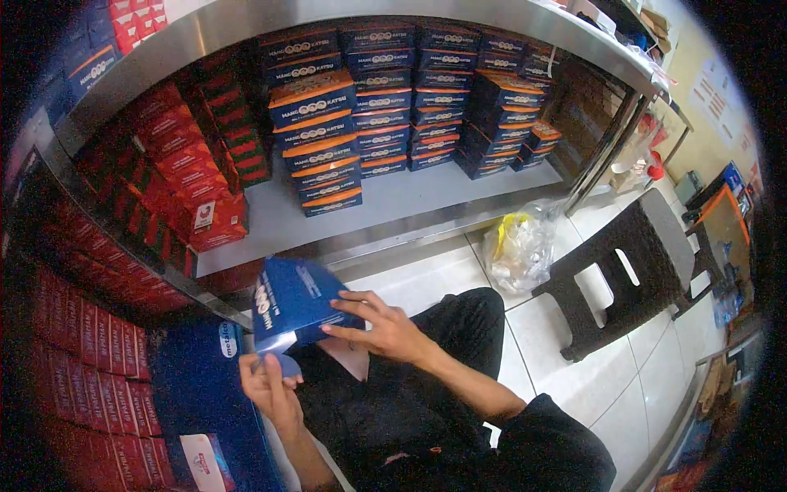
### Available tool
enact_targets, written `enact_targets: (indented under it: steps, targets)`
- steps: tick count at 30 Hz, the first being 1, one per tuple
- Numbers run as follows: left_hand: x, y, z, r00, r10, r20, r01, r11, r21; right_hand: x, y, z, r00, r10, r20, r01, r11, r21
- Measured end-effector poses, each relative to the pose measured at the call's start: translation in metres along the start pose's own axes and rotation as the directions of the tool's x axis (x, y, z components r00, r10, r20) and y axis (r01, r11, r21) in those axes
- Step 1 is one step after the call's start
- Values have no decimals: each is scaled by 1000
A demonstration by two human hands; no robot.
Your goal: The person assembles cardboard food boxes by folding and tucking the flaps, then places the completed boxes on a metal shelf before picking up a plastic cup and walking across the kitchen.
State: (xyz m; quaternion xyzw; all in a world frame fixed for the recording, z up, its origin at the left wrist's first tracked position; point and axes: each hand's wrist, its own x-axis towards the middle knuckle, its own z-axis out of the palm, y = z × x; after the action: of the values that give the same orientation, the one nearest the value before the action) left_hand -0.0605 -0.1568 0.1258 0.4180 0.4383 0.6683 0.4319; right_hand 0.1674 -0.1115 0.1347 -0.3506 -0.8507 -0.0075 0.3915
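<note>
A dark blue cardboard box (299, 297) with pale printing is tilted above my lap. At its lower left corner, my left hand (275, 392) pinches a small blue flap between thumb and fingers. My right hand (384, 328) grips the box's right side, its fingers stretched over the panel and the thumb hidden beneath. A pale, pointed piece of card (346, 357) shows under the box, beside my right wrist. The inside of the box cannot be seen.
Ahead, a metal-edged shelf (426, 203) holds stacked blue-and-orange boxes (316, 135) and red boxes (184, 168). More red packs (102, 369) and a large blue box (197, 385) stand at left. A clear plastic bag (523, 250) and dark plastic chair (627, 266) are on the tiled floor at right.
</note>
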Motion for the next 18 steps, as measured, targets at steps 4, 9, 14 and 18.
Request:
enact_targets:
  steps: [4, 9, 14, 18]
  targets:
    - [1, -22, 30, 1000, -7, -26, 8, 999, 42, 1, -12, 7, 991, 40, -130, -29, 996, 85]
    - [13, -42, 33, 991, -114, 76, 122, 986, -112, -7, -23, 16, 963, 185, -197, -145, 969, 202]
    - [10, -47, 25, 984, -64, 165, 45, 992, 116, -18, -17, 14, 879, 383, -283, -272, 892, 361]
    - [17, -30, 18, 953, 253, -169, -211, 950, 229, -24, -2, 12, 499, 779, -380, -415, 600, 685]
